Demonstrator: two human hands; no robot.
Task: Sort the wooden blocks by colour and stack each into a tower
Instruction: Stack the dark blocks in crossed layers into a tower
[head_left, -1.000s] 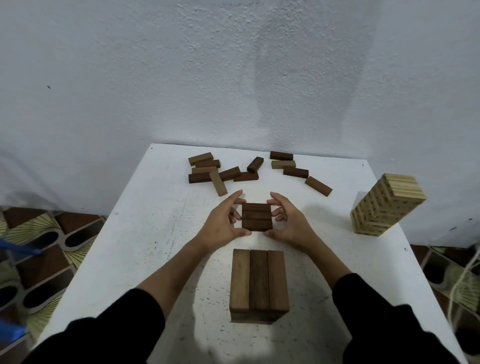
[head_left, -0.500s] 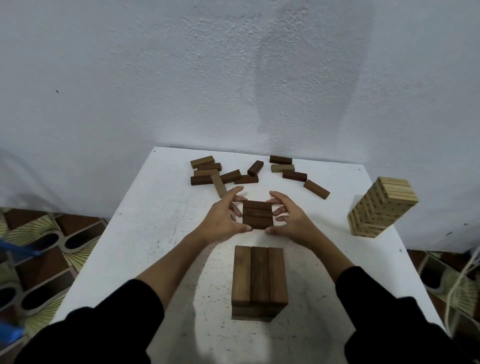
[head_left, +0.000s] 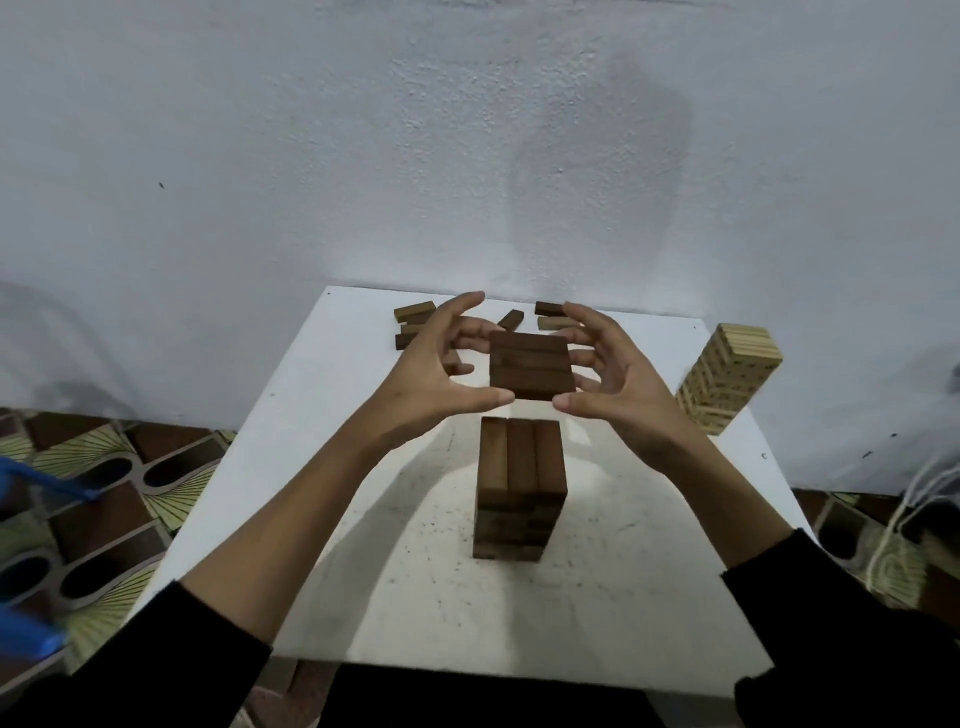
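Observation:
A row of three dark brown blocks (head_left: 532, 366) hangs in the air, pressed together between my two hands. My left hand (head_left: 431, 371) grips its left end, thumb under the near edge. My right hand (head_left: 613, 379) grips the right end the same way. Just below and nearer to me stands the dark brown tower (head_left: 519, 486) on the white table (head_left: 322, 405). Its top layer runs lengthwise toward me, crosswise to the held row. Loose brown blocks (head_left: 414, 312) lie at the table's far edge, partly hidden behind my hands.
A tall tower of light wood blocks (head_left: 730, 384) stands at the table's right edge. A white wall rises right behind the table. Patterned floor tiles show on both sides, with something blue at the left and white cords at the right.
Both hands have lifted the three-block row off the table and carried it up and toward me, above the far side of the brown tower. My head has tilted and the view has shifted.

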